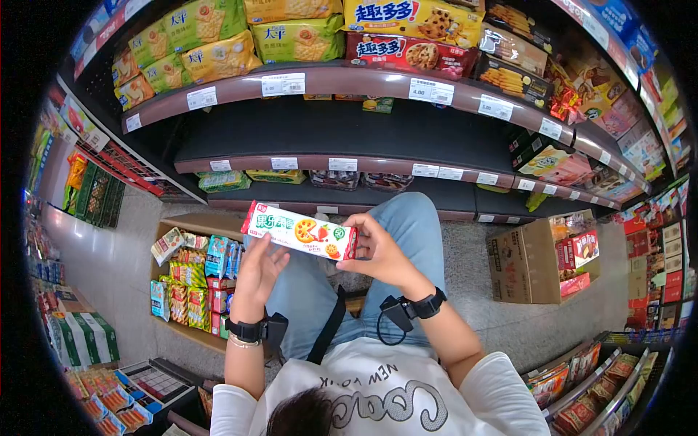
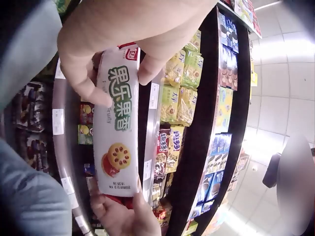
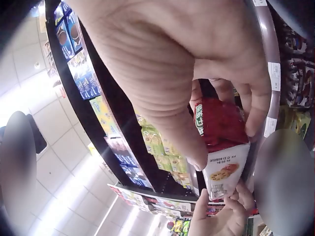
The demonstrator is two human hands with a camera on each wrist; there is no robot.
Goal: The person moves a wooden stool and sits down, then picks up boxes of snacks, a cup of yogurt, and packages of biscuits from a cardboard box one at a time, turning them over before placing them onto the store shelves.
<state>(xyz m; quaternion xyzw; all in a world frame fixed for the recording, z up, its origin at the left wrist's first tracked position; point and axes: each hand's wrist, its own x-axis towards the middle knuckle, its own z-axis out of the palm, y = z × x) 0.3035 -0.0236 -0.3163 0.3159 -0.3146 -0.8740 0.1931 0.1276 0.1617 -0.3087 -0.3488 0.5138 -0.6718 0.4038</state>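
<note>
A long white biscuit pack with red ends and printed round biscuits lies across between both hands, over the person's knees. My left hand grips its left end; the left wrist view shows thumb and fingers on either side of the pack. At the opposite end, my right hand pinches the red wrapper between thumb and fingers. Seen from the right wrist, the pack's narrow side carries a printed date, and the left hand shows beyond it.
In front is a shelf rack with a lower shelf and biscuit packs above. An open carton of mixed snacks stands left, another carton right. A wire-sided display of packets is at lower right.
</note>
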